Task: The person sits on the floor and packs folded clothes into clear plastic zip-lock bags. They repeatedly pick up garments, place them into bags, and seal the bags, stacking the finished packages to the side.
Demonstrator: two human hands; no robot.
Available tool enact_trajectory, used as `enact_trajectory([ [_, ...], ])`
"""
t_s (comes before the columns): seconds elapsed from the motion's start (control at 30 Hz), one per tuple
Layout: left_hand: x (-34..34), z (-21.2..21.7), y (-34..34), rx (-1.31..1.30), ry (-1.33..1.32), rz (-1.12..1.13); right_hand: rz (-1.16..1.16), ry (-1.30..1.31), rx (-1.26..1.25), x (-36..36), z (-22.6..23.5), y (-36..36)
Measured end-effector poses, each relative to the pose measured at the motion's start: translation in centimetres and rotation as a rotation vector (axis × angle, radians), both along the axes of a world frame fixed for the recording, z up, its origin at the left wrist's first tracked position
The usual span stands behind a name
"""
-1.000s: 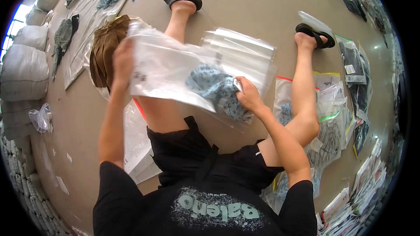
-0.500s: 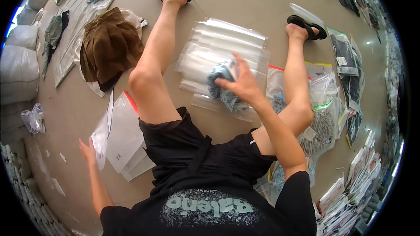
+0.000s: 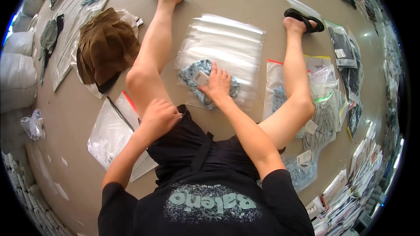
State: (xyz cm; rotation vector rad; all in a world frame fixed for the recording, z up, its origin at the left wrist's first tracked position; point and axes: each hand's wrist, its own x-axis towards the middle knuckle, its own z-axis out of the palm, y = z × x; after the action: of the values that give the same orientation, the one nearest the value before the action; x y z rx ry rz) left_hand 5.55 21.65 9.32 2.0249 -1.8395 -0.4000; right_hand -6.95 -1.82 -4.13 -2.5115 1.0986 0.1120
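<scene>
A folded blue patterned garment lies on a stack of clear plastic bags between my legs. It has a white tag on top. My right hand rests on the garment with its fingers stretched out flat, the thumb beside the tag. My left hand is closed above my left thigh, by the hem of my black shorts. Its fingers are curled together, and whatever they may hold is hidden. Left of that thigh, frosted zip bags, one with a red strip, lie on the floor.
A brown pleated skirt lies beyond my left knee. Bagged garments lie around my right leg, with dark bagged clothes farther right. White sacks line the left side. Piled packages stand at the lower right.
My left hand has come from beside the frosted bags to my left thigh and closed. My right hand has moved left with the garment, which now lies flatter with its tag facing up.
</scene>
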Motion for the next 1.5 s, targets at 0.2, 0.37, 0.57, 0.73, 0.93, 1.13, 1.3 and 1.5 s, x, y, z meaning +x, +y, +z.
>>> enact_trajectory([
  [0.2, -4.6, -10.8, -9.3, 0.259, -0.254, -0.393, -0.183, -0.492, 0.415, -2.0, -1.2, -3.8],
  [0.37, -10.3, -14.5, -13.4, 0.093, -0.452, -0.495, -0.337, -0.888, 0.973, -10.3, 8.5, -10.4],
  [0.57, -14.5, -18.6, -15.1, 0.271, -0.516, -0.572, 0.246, -0.474, 0.782, -19.5, 20.3, -11.3],
  [0.73, -11.0, -17.8, -15.3, 0.058, -0.151, -0.434, 0.619, -0.2, 0.188, -21.2, 19.9, -5.4],
  [0.93, -7.3, -9.9, -18.1, 0.08, 0.314, -0.221, 0.575, -0.201, -0.068, -20.4, 15.8, -3.5],
  [1.13, -6.3, -7.1, -17.7, 0.014, 0.081, -0.5, 0.535, -0.205, -0.192, -19.6, 12.0, -4.3],
  [1.3, -7.1, -6.5, -16.8, 0.149, 0.038, -0.548, 0.599, -0.101, -0.198, -19.4, 12.3, -2.6],
  [1.5, -8.0, -6.9, -16.4, 0.121, -0.042, -0.594, 0.575, 0.026, -0.157, -18.4, 12.6, 0.3],
])
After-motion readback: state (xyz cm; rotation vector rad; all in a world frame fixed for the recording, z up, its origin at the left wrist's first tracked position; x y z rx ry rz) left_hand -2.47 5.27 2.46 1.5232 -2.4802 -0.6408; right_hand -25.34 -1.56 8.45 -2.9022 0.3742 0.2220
